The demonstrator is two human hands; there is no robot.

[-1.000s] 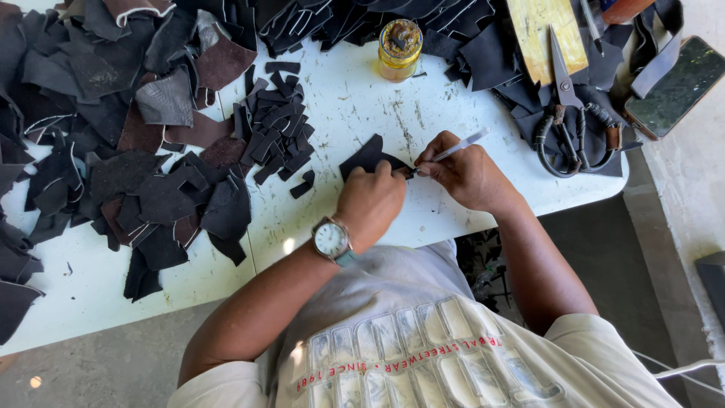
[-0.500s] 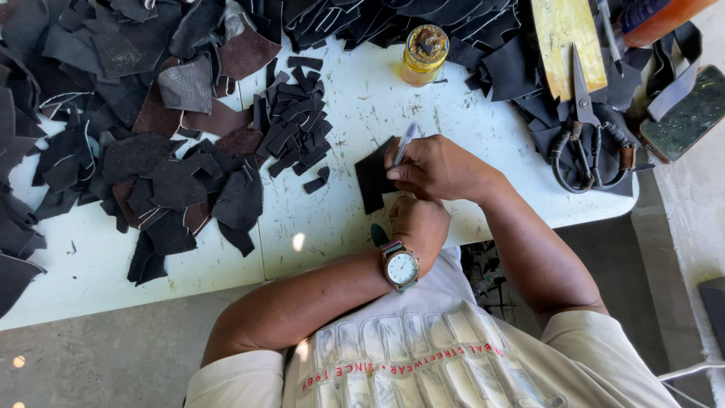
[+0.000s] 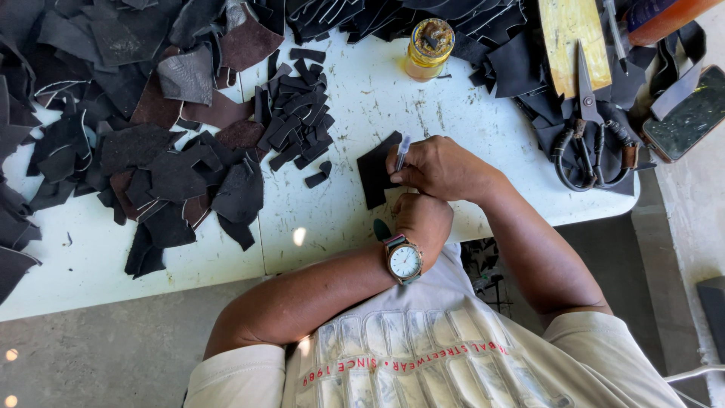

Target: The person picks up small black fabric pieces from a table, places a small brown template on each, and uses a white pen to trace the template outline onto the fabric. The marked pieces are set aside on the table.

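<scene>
My right hand grips a silver pen, its tip on a black leather piece that lies on the white table. Just below it, my left hand, with a wristwatch on the wrist, is closed at the piece's lower edge; a small dark green thing shows beside it. Whether the left fingers pinch the leather is hidden.
A pile of small cut black strips lies left of the piece, with larger black and brown leather scraps beyond. A yellow glue jar stands at the back. Large scissors, a yellow board and a phone sit right.
My left hand pulled back from the top of the leather piece toward my body, watch face turning up. My right hand with the pen moved left onto the piece.
</scene>
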